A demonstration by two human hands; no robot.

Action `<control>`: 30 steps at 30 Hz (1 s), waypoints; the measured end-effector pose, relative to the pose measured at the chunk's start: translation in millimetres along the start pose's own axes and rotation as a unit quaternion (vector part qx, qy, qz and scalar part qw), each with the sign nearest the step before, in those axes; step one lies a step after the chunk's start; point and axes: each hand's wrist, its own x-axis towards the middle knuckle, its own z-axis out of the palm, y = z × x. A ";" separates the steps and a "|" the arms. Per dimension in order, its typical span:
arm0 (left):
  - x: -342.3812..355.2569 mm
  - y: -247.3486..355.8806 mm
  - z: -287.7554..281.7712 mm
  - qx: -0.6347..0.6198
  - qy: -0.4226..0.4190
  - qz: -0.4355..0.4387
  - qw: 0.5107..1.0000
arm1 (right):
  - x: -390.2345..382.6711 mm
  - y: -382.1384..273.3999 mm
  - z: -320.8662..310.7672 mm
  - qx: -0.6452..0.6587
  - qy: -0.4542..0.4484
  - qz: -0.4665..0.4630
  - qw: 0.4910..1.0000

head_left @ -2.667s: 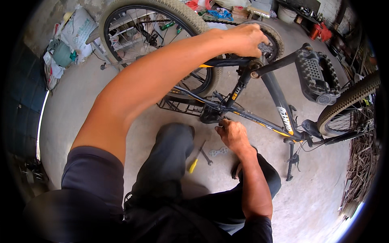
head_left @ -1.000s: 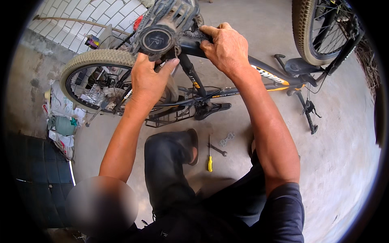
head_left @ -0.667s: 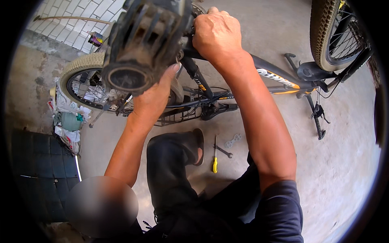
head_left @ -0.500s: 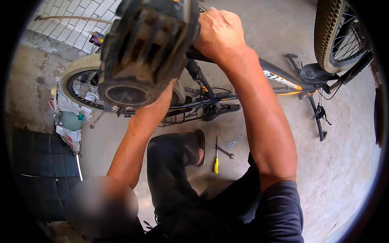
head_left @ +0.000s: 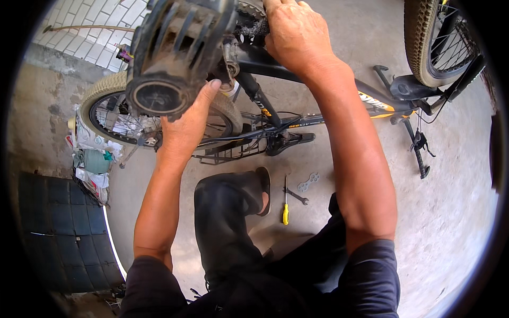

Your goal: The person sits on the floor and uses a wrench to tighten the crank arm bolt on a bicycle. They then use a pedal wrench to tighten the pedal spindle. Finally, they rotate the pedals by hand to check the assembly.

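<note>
A dusty black pedal (head_left: 183, 42) looms large at the upper left, on an upside-down bicycle with a dark frame (head_left: 268, 63). My left hand (head_left: 185, 127) grips this pedal from below; its thumb shows along the near side, while the pedal hides the other fingers. Beside the pedal is the metal crank arm (head_left: 231, 57), with the toothed chainring (head_left: 249, 18) behind it. My right hand (head_left: 299, 40) is closed next to the chainring, above the frame tube. Its fingertips are cut off by the upper edge, so what they hold is hidden.
On the concrete floor lie a yellow-handled screwdriver (head_left: 286, 212), an open-end wrench (head_left: 298, 197) and a flat multi-hole spanner (head_left: 308, 182). The rear wheel (head_left: 101, 90) is at left, the front wheel (head_left: 416, 42) at upper right. Bagged items (head_left: 93, 161) sit by the wall.
The pedal has shifted left and slightly up, with my left hand moving left too. My right hand has moved a little right. The crank arm, the chainring and my left thumb now show.
</note>
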 end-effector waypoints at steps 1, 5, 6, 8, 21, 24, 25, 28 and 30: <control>-0.3 0.4 -1.6 -0.010 -0.008 -0.016 1.000 | -0.1 -1.3 -0.8 0.021 -0.039 0.015 0.999; -6.1 14.4 -0.3 -0.028 -0.021 -0.032 0.999 | -1.6 -10.6 -9.6 0.108 -0.195 0.072 0.972; -4.9 19.6 1.4 -0.023 -0.026 -0.036 0.999 | -0.5 -10.4 -11.9 0.127 -0.231 0.085 0.961; -3.0 28.3 5.7 -0.012 -0.035 -0.046 0.998 | -4.1 -10.1 -3.0 0.120 -0.204 0.073 0.969; -4.1 15.9 16.2 -0.091 0.014 -0.001 0.996 | 16.8 -4.4 -11.3 0.214 -0.292 0.083 0.928; -0.8 21.8 12.5 -0.057 -0.001 0.014 0.998 | 17.2 12.0 -10.2 0.237 -0.212 0.049 0.947; -0.5 22.1 13.1 -0.062 0.000 0.010 0.998 | 16.1 8.2 -9.7 0.251 -0.223 0.045 0.941; -0.4 24.1 16.7 -0.082 0.004 0.002 0.997 | 11.4 -7.2 1.4 0.251 -0.253 0.020 0.934; 0.1 25.4 19.2 -0.113 0.010 0.005 0.994 | 12.4 -11.4 4.2 0.325 -0.218 0.019 0.920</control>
